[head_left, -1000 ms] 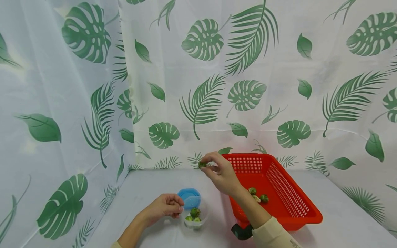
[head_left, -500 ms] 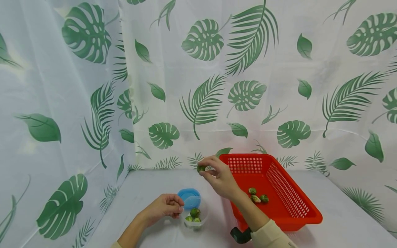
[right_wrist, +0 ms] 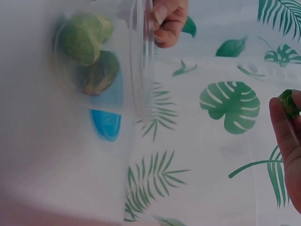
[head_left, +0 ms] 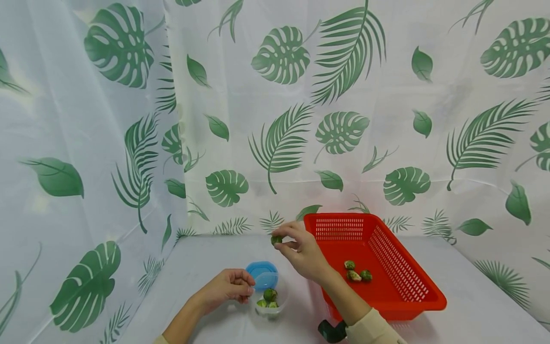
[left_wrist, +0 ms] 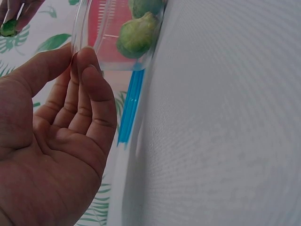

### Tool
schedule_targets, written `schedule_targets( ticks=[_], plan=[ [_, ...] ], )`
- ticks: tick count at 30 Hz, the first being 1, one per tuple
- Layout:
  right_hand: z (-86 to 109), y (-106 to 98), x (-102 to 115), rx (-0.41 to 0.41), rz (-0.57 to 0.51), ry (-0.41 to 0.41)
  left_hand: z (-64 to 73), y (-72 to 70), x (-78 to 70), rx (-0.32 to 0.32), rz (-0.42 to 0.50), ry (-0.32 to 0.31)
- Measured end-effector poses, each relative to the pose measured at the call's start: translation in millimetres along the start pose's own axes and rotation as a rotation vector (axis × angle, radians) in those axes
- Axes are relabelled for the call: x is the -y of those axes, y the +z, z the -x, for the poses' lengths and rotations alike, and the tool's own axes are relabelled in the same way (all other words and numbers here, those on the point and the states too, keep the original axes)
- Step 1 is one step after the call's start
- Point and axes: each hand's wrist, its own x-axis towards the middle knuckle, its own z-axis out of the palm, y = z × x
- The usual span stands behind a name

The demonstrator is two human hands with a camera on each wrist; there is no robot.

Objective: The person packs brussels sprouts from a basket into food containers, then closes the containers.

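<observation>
My left hand [head_left: 227, 288] pinches the rim of a clear plastic container [left_wrist: 113, 66] between thumb and fingers. Inside the container, which stands on the table, lie several Brussels sprouts [head_left: 270, 295]. Up above and behind it, my right hand [head_left: 302, 248] pinches one more Brussels sprout [head_left: 276, 240] between thumb and fingertips. That held sprout [right_wrist: 289, 102] shows partly in the right wrist view, at the right edge. Behind the container lies a blue lid [head_left: 260, 268] on the table. To the right, a red plastic basket [head_left: 399, 260] holds a few sprouts [head_left: 354, 275] on its bottom.
The table has a white cover [head_left: 206, 258]. White curtains with green leaf prints [head_left: 279, 143] hang behind and to the left. A dark wrist strap piece [head_left: 331, 331] sits at the right forearm, by the basket's near left corner.
My right hand, with the Brussels sprout in it, has moved slightly down and to the left, toward the container. The left hand stays at the container's rim.
</observation>
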Motion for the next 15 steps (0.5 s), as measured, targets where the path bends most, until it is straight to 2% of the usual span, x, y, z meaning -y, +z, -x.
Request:
schedule_targets(
  ticks=[7, 15],
  plan=[
    [2.5, 2.5, -1.7, 0.076, 0.010, 0.033, 0.5, 0.4, 0.7, -0.006, -0.006, -0.002],
    [5.1, 1.8, -5.2, 0.216, 0.148, 0.103, 0.1, 0.5, 1.3, -0.001, -0.009, -0.004]
  ],
)
